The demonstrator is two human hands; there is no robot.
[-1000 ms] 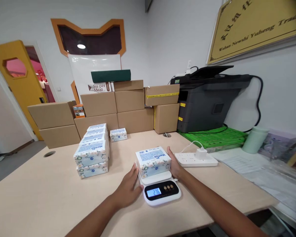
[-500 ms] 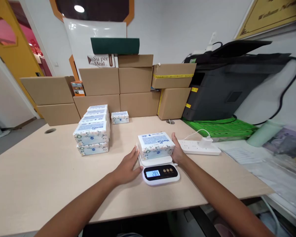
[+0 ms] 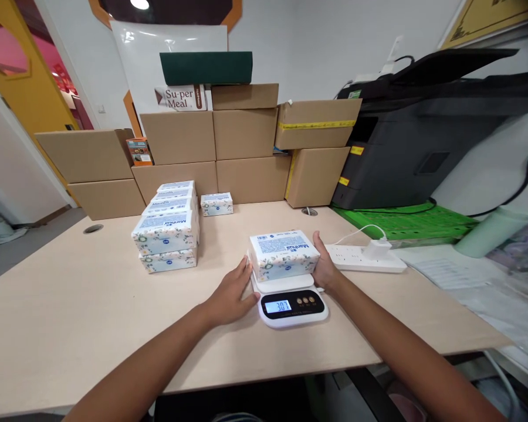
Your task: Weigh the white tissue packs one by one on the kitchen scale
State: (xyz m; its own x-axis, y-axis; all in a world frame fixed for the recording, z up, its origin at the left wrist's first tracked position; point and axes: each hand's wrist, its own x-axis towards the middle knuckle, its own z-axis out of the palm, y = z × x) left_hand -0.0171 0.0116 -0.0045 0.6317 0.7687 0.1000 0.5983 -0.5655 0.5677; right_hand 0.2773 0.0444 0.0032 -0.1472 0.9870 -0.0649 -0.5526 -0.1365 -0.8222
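A white tissue pack [image 3: 286, 264] with blue lettering and a floral edge lies on the white digital scale [image 3: 270, 321], whose lit display reads what looks like 307. My left hand [image 3: 233, 296] rests on the table with fingers stretched along the scale's left side, the thumb at its front left corner. On the other side, my right hand [image 3: 327, 266] is upright against the pack's right end, fingers extended and partly hidden. Stacked tissue packs [image 3: 165, 231] stand to the left, and a single tissue pack [image 3: 217, 205] sits apart farther back.
Cardboard boxes [image 3: 250, 180] line the back of the wooden table [image 3: 92, 316]. A white power strip [image 3: 356, 258] with a plugged-in charger lies to the right, before a green crate [image 3: 400, 225] and a dark printer [image 3: 405, 152].
The scale's reading has gone from about 284 to about 307. The view has shifted slightly; both hands stay beside the scale and pack.
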